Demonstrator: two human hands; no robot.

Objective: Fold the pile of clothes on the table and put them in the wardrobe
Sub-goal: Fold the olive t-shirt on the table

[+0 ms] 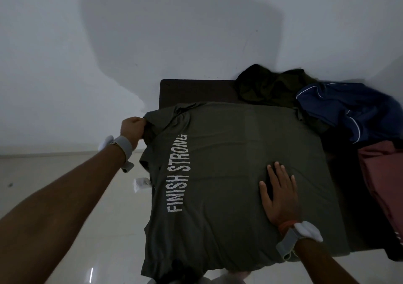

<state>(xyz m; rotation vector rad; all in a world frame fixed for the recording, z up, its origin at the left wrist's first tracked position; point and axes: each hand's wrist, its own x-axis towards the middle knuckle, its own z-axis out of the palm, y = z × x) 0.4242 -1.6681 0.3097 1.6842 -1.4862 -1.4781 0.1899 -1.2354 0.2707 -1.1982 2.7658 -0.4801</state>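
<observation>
A grey-green T-shirt (229,153) printed "FINISH STRONG" lies spread flat over most of the dark tabletop (196,89). Its left side and near hem hang past the left and near edges. A white label (141,183) dangles from the part overhanging the left edge. Along the right edge and in the far right corner sit the unfolded clothes: a dark green garment (268,87), a navy garment (349,107) with white piping, and a maroon garment (379,174).

The risk, as I judge it, is that so much cloth hangs off the table that a hard pull at the sleeve could drag the shirt toward the floor or bunch it under your palm.

Your left hand (133,130) is clenched round the sleeve at the far left corner. Your right hand (280,193) lies flat, fingers straight and slightly spread, pressing on the shirt's body toward the near edge.
</observation>
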